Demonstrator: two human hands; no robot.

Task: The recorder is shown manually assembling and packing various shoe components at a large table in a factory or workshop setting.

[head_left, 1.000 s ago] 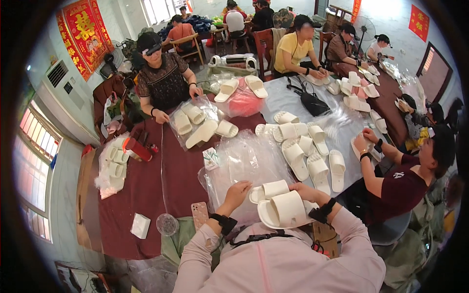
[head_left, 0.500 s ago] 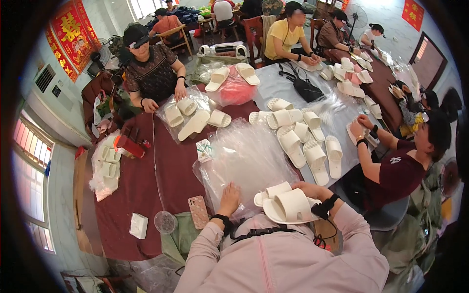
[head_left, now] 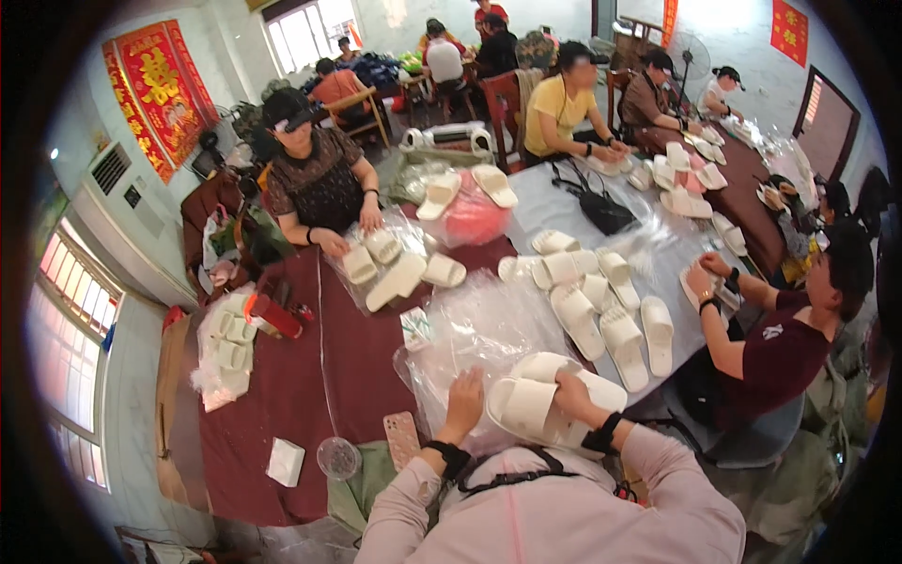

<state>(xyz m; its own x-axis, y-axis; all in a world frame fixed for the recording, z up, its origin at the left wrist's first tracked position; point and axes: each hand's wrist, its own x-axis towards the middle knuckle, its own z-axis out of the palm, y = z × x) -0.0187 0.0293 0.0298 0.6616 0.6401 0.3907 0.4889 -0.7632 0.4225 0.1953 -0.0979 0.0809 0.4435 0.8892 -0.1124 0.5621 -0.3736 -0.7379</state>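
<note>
My right hand (head_left: 571,393) grips a pair of white slippers (head_left: 540,406) stacked together, close to my chest at the table's near edge. My left hand (head_left: 464,397) rests with spread fingers on a pile of clear plastic bags (head_left: 484,329) just left of the slippers. Both wrists wear black bands and my sleeves are pale pink. More white slippers (head_left: 601,305) lie loose on the table beyond my right hand.
A phone (head_left: 403,438), a round clear lid (head_left: 338,458) and a white packet (head_left: 286,462) lie on the dark red tablecloth (head_left: 310,376) to my left. Other people sit around the table handling slippers and bags. A black handbag (head_left: 603,209) sits farther back.
The slipper pair has come lower and nearer my chest, with my right hand now on top of it. My left hand has stayed on the plastic bags.
</note>
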